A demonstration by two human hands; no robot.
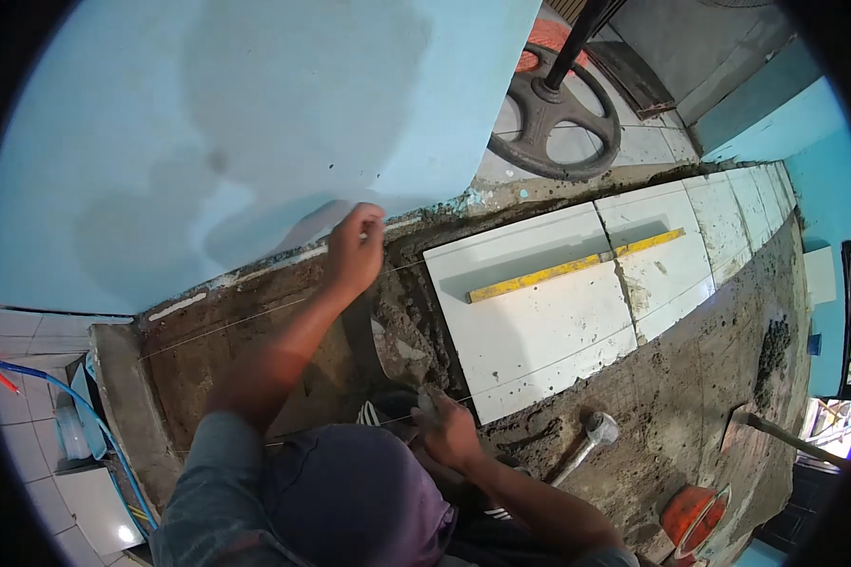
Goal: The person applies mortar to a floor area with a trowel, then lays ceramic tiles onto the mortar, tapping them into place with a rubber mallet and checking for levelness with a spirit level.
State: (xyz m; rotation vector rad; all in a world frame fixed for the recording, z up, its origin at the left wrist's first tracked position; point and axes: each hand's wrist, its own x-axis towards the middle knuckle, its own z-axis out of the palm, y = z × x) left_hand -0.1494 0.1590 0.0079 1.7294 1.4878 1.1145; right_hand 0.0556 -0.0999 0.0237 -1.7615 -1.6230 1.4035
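My right hand (449,435) grips the handle of a trowel (402,350), its blade over wet mortar beside the edge of a large white tile (539,326). Raised close to the light blue wall is my left hand (357,246), with its fingers curled in; whether anything is between them is hidden. A thin string (246,323) runs past my left forearm and on over the tiles. Lying across two tiles is a long, narrow yellow bar (534,278) with dirt on it.
A mallet (598,432) with a pale head lies on the rough mortar bed (671,397). Farther right are a long-handled blade tool (785,435) and an orange container (692,515). A heavy wheel-shaped metal base (548,123) stands beyond the wall's corner. A blue hose (76,397) runs at left.
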